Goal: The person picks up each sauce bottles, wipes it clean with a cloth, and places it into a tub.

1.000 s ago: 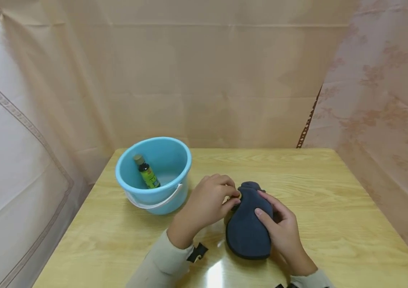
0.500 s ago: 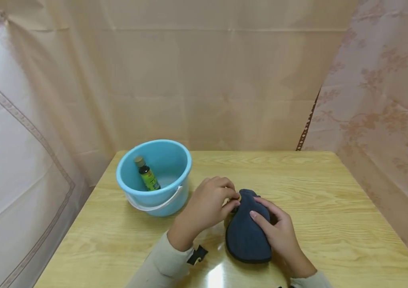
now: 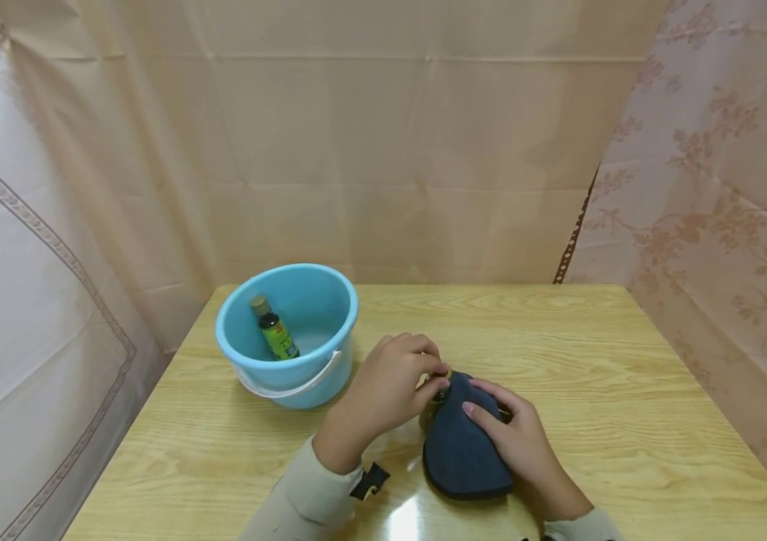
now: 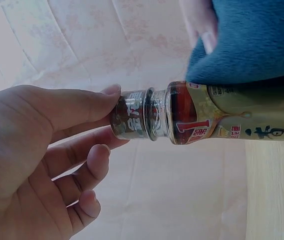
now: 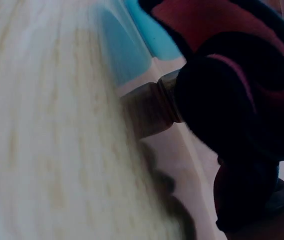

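Observation:
My left hand (image 3: 393, 383) pinches the cap (image 4: 132, 115) of a glass sauce bottle (image 4: 231, 110) with a gold label, thumb on one side and fingers on the other. Its ring and little fingers are loosely curled, off the bottle. My right hand (image 3: 518, 428) grips dark blue fleece earmuffs (image 3: 467, 451) with a black edge, laid against the bottle and hiding most of it in the head view. The right thumb lies on top of the fleece. A red lining and a dark rounded pad of the earmuffs (image 5: 231, 100) fill the right side of the right wrist view.
A light blue bucket (image 3: 349, 315) with a white handle (image 3: 295, 391) stands to the left on the wooden table (image 3: 593, 361). A dark bottle (image 3: 279, 338) with a green label leans inside it. Pale curtains (image 3: 383, 165) hang around the table.
The right hand and the top of the earmuffs have shifted slightly left and lower, showing more of the bottle's neck. The left hand keeps its pinch on the cap.

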`<state>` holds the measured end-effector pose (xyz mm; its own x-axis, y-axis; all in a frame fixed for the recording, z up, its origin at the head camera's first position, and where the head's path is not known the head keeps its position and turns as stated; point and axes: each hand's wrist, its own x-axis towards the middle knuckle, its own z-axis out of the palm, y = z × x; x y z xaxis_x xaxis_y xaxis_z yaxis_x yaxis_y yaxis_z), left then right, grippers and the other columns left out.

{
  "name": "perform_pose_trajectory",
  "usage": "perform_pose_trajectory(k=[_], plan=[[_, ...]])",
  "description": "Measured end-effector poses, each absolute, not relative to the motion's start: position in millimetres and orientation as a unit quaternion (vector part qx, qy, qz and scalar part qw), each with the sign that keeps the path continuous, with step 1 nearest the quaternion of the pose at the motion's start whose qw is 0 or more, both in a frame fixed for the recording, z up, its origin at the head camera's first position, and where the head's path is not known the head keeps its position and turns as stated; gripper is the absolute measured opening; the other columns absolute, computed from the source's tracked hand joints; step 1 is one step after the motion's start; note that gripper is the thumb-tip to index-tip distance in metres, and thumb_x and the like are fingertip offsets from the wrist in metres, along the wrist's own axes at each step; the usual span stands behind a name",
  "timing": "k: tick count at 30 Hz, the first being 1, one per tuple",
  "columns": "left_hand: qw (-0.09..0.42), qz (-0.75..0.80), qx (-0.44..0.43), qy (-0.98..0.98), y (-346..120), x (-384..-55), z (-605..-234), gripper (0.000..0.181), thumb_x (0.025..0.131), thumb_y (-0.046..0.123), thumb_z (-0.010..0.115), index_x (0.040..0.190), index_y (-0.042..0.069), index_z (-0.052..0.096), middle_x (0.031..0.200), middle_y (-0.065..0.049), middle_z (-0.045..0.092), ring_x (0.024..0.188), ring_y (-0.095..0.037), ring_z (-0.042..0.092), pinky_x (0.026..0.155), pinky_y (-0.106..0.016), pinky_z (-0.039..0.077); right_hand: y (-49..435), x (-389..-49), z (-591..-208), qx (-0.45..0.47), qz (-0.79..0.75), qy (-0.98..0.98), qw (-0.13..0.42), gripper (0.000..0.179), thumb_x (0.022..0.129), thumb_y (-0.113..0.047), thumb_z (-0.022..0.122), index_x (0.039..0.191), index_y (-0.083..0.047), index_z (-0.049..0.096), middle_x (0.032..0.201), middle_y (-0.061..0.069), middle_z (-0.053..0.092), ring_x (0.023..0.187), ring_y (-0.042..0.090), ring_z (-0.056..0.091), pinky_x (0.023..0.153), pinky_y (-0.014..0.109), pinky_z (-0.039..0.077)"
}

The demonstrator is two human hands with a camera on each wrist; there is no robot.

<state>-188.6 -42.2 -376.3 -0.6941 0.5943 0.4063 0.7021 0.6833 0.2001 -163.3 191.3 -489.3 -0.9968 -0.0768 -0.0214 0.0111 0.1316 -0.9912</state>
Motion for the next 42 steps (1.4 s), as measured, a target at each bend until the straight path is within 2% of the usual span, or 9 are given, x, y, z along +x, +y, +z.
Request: perform_pose_trajectory(k=[10,17,26,32,38,42], plan=[[0.153,-0.157,-0.359,-0.907,-43.0,-188.0,-374.1,0.015,0.095,0.035,0.077,0.104,0.025,0.083,0.103,0.012,0.072,0.092,-0.009,0.061,0.077,-0.027,0.046,191.4,-164.7,-494.3,-0.010,-0.615,0.787,0.040,0.039,0.091,-0.037,0.080,0.128,-0.028,0.072,0.127,0.009,0.070,0.097,0.023,0.075,0.075,0.036,0.062],[0.168,-0.151,-0.366,-0.903,-45.2,-187.9,-374.4,0.014,0.095,0.035,0.077,0.103,0.026,0.083,0.103,0.012,0.072,0.090,-0.009,0.061,0.075,-0.027,0.045,191.1,-163.4,-491.6,-0.013,-0.556,0.831,0.030,0.041,0.090,-0.044,0.079,0.129,-0.031,0.072,0.135,0.005,0.069,0.102,0.017,0.072,0.077,0.031,0.059],[0.218,-0.148,-0.343,-0.902,-49.0,-186.5,-374.6,0.013,0.093,0.043,0.077,0.093,0.030,0.080,0.102,0.011,0.072,0.085,-0.010,0.061,0.070,-0.029,0.041,189.3,-163.2,-492.1,-0.007,-0.521,0.853,0.029,0.039,0.089,-0.049,0.079,0.126,-0.039,0.071,0.134,0.000,0.069,0.104,0.016,0.071,0.079,0.032,0.057],[0.221,-0.141,-0.337,-0.904,-49.1,-186.4,-374.6,0.013,0.092,0.042,0.078,0.092,0.029,0.081,0.095,0.012,0.072,0.081,-0.009,0.059,0.068,-0.028,0.039,187.6,-162.7,-490.1,-0.013,-0.526,0.850,0.028,0.040,0.090,-0.047,0.079,0.127,-0.037,0.071,0.134,0.001,0.069,0.101,0.015,0.071,0.077,0.031,0.057],[0.213,-0.146,-0.339,-0.905,-49.3,-185.4,-374.6,0.012,0.093,0.039,0.078,0.094,0.028,0.082,0.095,0.012,0.073,0.082,-0.009,0.062,0.068,-0.028,0.042,186.7,-162.0,-487.8,-0.026,-0.563,0.825,0.036,0.038,0.092,-0.041,0.079,0.128,-0.031,0.072,0.131,0.005,0.070,0.095,0.017,0.073,0.073,0.031,0.060],[0.202,-0.152,-0.338,-0.906,-49.8,-184.9,-375.2,0.012,0.093,0.039,0.078,0.095,0.028,0.083,0.096,0.012,0.073,0.084,-0.009,0.062,0.070,-0.028,0.044,186.9,-161.4,-488.1,-0.031,-0.597,0.801,0.046,0.037,0.093,-0.037,0.078,0.128,-0.029,0.072,0.128,0.004,0.071,0.098,0.019,0.074,0.077,0.033,0.060]])
